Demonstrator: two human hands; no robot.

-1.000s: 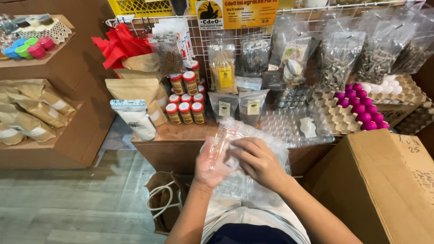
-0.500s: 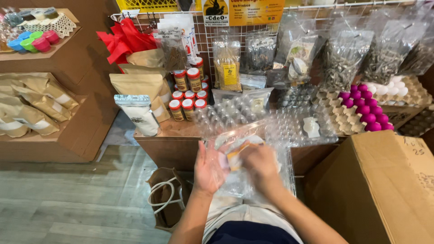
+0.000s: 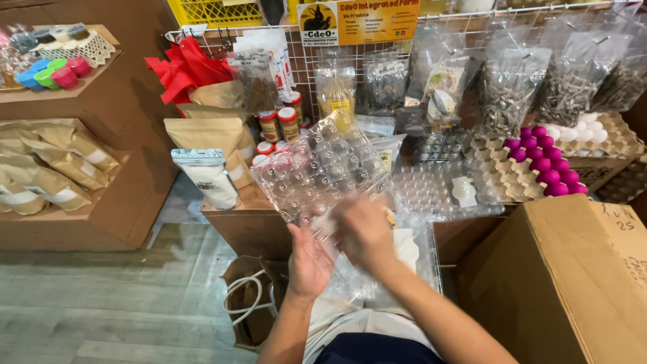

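Head view: clear plastic egg tray (image 3: 322, 168), lid raised, held above the lap before a stall counter (image 3: 239, 202). Left hand (image 3: 309, 259) grips its lower edge; right hand (image 3: 364, 232) closed on it, blurred.

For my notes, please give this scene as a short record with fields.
Setting: shop stall, wire rack of hanging bags
Left hand: holds the clear plastic egg tray from below
Right hand: on the tray's near edge, blurred
Tray: lifted, tilted, seems empty
Right side: pink eggs in pulp tray
Near right: cardboard box
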